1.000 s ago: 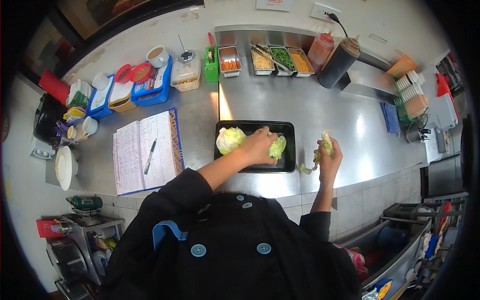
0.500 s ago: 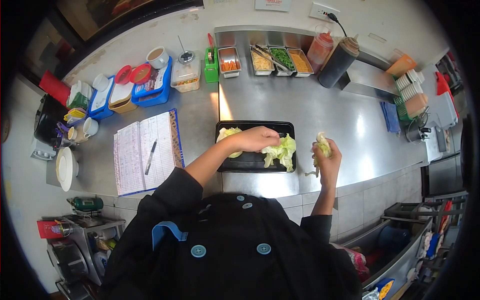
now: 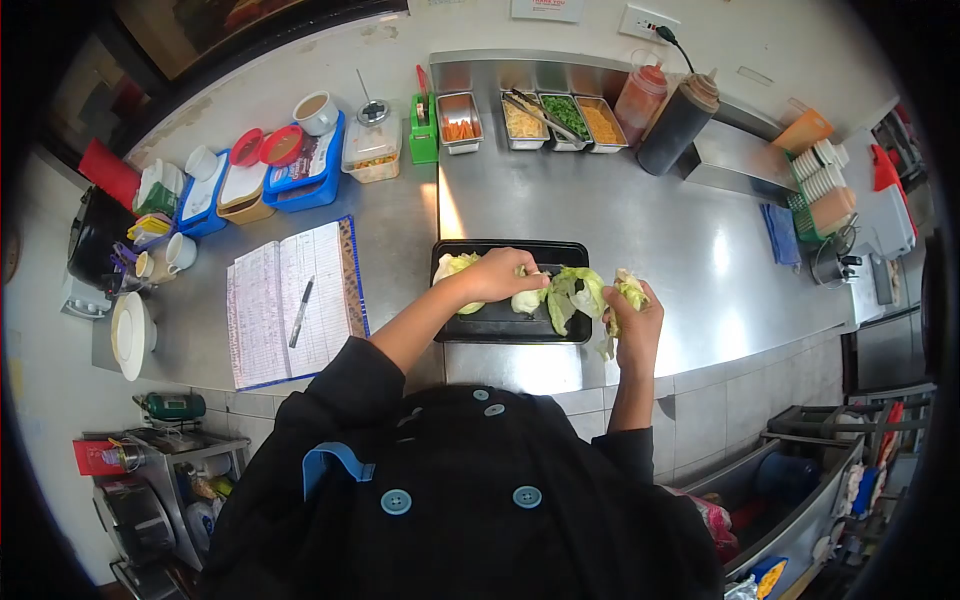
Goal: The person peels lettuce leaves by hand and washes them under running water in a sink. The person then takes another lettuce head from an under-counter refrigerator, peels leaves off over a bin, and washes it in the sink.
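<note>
Over a black tray [image 3: 500, 330] on the steel counter, my left hand [image 3: 505, 277] is closed on a lettuce leaf [image 3: 528, 302] held in its fingertips. My right hand [image 3: 640, 322] is at the tray's right side, fingers wrapped round a bunch of torn lettuce [image 3: 630, 290]. Between the hands, a pale green leaf [image 3: 575, 297] overlaps the tray's right half and reaches the right fingertips. More lettuce [image 3: 455, 267] lies at the tray's left end, partly hidden behind my left wrist.
An open notebook [image 3: 265, 310] with a pen [image 3: 301, 312] lies to the left. Metal pans of carrot [image 3: 460, 130], shredded cheese [image 3: 523, 124] and chopped greens [image 3: 562, 118] line the back, beside sauce bottles [image 3: 680, 125]. A blue cloth [image 3: 780, 235] is at the right.
My right hand has moved left to the tray's edge with its lettuce. My left hand has shifted slightly left, and the leaf between the hands has spread apart from the piece in my left fingers.
</note>
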Demonstrator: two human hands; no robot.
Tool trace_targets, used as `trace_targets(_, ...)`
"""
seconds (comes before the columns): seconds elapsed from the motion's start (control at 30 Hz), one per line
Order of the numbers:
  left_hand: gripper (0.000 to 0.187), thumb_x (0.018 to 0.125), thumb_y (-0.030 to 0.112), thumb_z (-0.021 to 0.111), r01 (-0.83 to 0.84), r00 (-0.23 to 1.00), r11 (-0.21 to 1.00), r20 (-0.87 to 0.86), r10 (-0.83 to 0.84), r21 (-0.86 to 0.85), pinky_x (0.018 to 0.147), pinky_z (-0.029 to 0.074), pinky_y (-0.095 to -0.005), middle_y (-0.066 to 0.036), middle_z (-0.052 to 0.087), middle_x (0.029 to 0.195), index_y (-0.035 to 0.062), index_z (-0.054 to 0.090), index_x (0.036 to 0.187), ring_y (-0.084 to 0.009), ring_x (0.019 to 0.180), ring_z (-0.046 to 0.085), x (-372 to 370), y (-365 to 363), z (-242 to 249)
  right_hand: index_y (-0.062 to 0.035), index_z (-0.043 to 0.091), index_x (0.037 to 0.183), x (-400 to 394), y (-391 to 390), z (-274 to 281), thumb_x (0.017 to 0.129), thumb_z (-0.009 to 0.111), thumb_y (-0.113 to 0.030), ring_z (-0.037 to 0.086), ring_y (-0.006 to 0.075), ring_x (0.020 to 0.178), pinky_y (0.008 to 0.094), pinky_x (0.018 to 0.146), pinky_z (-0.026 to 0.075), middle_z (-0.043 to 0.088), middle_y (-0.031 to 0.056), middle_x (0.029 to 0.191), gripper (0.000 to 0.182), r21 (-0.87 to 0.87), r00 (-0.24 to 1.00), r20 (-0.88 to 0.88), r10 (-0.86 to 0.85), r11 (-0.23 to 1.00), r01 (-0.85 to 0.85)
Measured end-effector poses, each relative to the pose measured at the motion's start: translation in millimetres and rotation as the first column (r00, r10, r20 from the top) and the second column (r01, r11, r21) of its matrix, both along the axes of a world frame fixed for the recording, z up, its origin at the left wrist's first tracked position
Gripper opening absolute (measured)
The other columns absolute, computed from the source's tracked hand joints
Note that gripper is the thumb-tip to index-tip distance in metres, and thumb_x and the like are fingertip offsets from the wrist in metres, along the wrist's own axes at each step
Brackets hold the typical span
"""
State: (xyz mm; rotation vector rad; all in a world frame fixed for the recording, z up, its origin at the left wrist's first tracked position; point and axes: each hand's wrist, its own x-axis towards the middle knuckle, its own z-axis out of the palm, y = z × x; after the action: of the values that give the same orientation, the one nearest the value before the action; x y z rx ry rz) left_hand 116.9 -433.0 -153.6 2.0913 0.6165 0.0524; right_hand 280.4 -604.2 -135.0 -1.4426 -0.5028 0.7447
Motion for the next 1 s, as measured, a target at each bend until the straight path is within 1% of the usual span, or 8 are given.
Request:
trace_targets(0.17,0.046,0.085,0.043,0.062,0.071,0.993,0.990,0.100,-0.059,-0.118,0.087,0.044,-0.0338,-0.016,0.065,0.100,0.0020,0.063,0.107,-0.0247,0.096,0.061,8,-10,2,-0.0025,0.057,0.093,1,-1,2,0.076,0.070,-0.005,0.051,0.0072,0.050,0.0194,0.044,0.039,0.056,0.0016,0.072,0.022,0.074,0.962,-0.271,0.022,0.997,-0.002)
trace_targets(0.3,0.054,0.083,0.041,0.065,0.022,0.962,0.999,0.270,-0.029,0.028,0.096,0.041,-0.0326,-0.017,0.062,0.113,0.0042,0.056,0.121,-0.0268,0.104,0.059,15,-23,8,-0.0030,0.057,0.095,0,-3,5,0.076,0.069,-0.004,0.051,0.0075,0.050,0.0202,0.044,0.040,0.056,0.0013,0.071,0.023,0.133,0.944,-0.323,0.066,0.991,-0.024)
trace_targets(0.4,0.035,0.083,0.030,0.068,0.020,0.931,0.897,0.335,0.143,-0.441,0.086,0.044,-0.0269,-0.007,0.066,0.099,0.0039,0.065,0.106,-0.0133,0.092,0.058,18,-27,28,-0.0025,0.058,0.094,-3,-2,2,0.076,0.069,-0.003,0.052,0.0082,0.051,0.0210,0.044,0.042,0.058,0.0018,0.074,0.021,0.101,0.974,-0.206,0.097,0.992,-0.077)
trace_targets(0.47,0.032,0.083,0.031,0.068,-0.041,0.947,0.895,0.268,0.176,-0.443,0.083,0.044,-0.0260,-0.006,0.066,0.094,0.0034,0.066,0.100,-0.0118,0.088,0.058,16,-26,39,-0.0023,0.058,0.094,-11,1,6,0.078,0.070,-0.007,0.053,0.0081,0.056,0.0203,0.049,0.044,0.058,0.0022,0.076,0.020,-0.031,0.994,-0.028,0.101,0.994,-0.102)
trace_targets(0.63,0.032,0.081,0.033,0.070,-0.196,0.962,0.870,0.085,0.261,-0.453,0.077,0.045,-0.0261,-0.005,0.066,0.085,0.0018,0.067,0.086,-0.0113,0.080,0.057,16,-24,44,-0.0003,0.059,0.092,-26,9,8,0.076,0.073,-0.006,0.057,0.0076,0.066,0.0215,0.059,0.047,0.061,0.0020,0.077,0.022,0.057,0.992,0.040,0.119,0.991,-0.122)
trace_targets(0.73,0.031,0.079,0.032,0.071,-0.143,0.961,0.908,0.164,0.222,-0.393,0.077,0.045,-0.0282,-0.006,0.065,0.086,0.0021,0.066,0.086,-0.0140,0.080,0.059,16,-25,42,0.0000,0.059,0.092,-27,11,-2,0.075,0.073,-0.004,0.056,0.0077,0.065,0.0216,0.057,0.047,0.061,0.0030,0.078,0.022,0.017,0.980,0.129,0.152,0.988,-0.156)
trace_targets(0.8,0.029,0.077,0.027,0.071,-0.121,0.894,0.982,0.414,0.170,-0.143,0.078,0.046,-0.0302,-0.008,0.065,0.086,0.0030,0.064,0.092,-0.0173,0.080,0.060,15,-22,33,0.0002,0.059,0.092,-23,11,-2,0.076,0.073,-0.004,0.056,0.0074,0.065,0.0215,0.057,0.046,0.061,0.0033,0.078,0.022,0.034,0.989,0.123,0.081,0.996,-0.086)
trace_targets(1.0,0.032,0.079,0.018,0.067,-0.278,0.919,0.957,0.266,0.291,-0.088,0.081,0.046,-0.0304,-0.009,0.065,0.092,0.0043,0.060,0.107,-0.0196,0.087,0.062,11,-7,14,0.0020,0.060,0.089,-8,5,12,0.075,0.071,-0.004,0.059,0.0135,0.064,0.0267,0.059,0.049,0.063,0.0081,0.074,0.018,-0.075,0.978,0.196,-0.064,0.994,0.080)
